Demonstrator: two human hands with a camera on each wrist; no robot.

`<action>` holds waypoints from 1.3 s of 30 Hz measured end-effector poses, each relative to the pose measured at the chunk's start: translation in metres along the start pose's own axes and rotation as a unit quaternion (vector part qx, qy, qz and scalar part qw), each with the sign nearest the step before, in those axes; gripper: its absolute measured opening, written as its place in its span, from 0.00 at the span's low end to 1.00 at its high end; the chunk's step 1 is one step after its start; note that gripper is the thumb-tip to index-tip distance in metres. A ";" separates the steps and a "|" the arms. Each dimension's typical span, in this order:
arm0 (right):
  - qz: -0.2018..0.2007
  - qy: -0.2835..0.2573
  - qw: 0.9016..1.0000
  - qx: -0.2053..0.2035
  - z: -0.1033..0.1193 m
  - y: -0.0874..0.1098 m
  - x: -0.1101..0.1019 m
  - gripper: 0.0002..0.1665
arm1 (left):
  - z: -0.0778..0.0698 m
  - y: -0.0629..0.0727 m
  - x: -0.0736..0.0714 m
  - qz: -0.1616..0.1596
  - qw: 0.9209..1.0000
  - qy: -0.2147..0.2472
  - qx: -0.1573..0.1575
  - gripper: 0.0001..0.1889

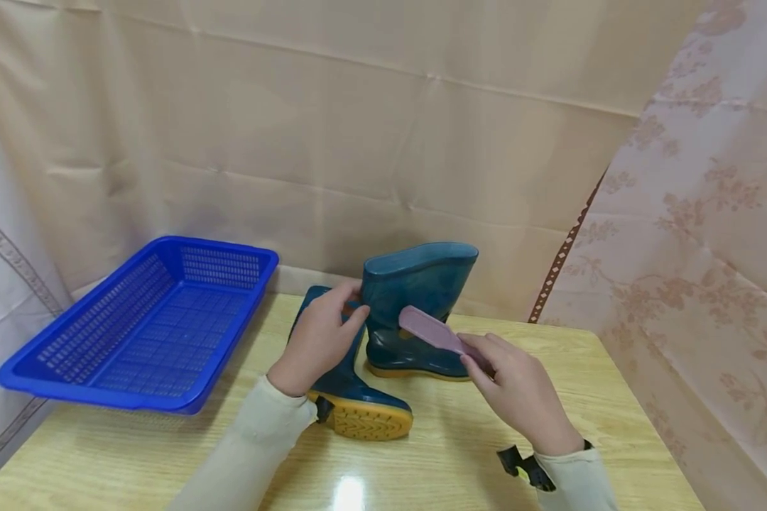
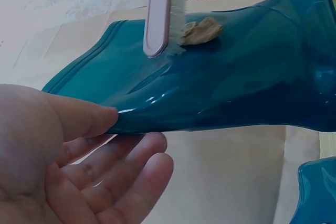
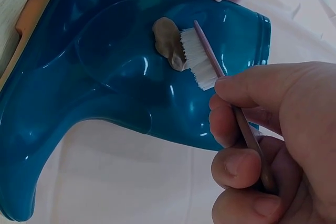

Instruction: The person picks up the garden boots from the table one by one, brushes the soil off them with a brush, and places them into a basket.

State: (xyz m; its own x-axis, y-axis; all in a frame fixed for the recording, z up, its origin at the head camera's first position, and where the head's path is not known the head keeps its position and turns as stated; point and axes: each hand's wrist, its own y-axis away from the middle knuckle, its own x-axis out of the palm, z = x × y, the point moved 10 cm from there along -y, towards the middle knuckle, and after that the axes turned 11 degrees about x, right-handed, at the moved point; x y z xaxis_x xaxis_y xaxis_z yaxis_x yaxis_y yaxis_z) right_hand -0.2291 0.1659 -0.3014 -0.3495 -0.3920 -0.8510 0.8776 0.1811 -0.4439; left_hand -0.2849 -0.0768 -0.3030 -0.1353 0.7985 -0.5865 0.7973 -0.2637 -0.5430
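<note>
A dark teal rain boot (image 1: 383, 305) with a yellow sole stands upright on the table. My left hand (image 1: 322, 337) steadies its shaft at the side edge, thumb on the near face and fingers toward the back. In my right hand (image 1: 518, 387) is the handle of a pink brush (image 1: 431, 331) with white bristles. These bristles meet the shaft at the edge of a brown, mud-like smear (image 3: 168, 40), also visible in the left wrist view. The matching second boot (image 1: 345, 383) lies on its side below my left hand, its yellow tread facing me.
To the left is a blue plastic basket (image 1: 185, 333) with perforated walls and nothing inside. The wood-grain table (image 1: 441, 440) ends at the right, near a floral curtain (image 1: 709, 270). A beige cloth (image 1: 294, 128) hangs behind the boots.
</note>
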 end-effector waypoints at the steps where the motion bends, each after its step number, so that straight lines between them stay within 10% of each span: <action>1: 0.000 0.000 1.000 -0.002 0.000 0.000 0.000 0.18 | -0.001 0.000 0.000 -0.001 1.000 -0.001 0.003 0.13; 39: 0.017 0.010 1.000 0.003 -0.002 0.000 0.004 0.18 | -0.001 -0.001 0.003 0.004 1.000 -0.002 -0.007 0.13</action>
State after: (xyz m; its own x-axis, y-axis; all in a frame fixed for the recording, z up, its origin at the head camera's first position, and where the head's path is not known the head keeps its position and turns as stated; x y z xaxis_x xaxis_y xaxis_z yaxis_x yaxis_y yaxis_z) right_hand -0.2311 0.1660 -0.3051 -0.3264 -0.3675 -0.8709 0.8910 0.1879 -0.4133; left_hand -0.2855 -0.0733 -0.3037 -0.1307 0.7942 -0.5935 0.8061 -0.2634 -0.5300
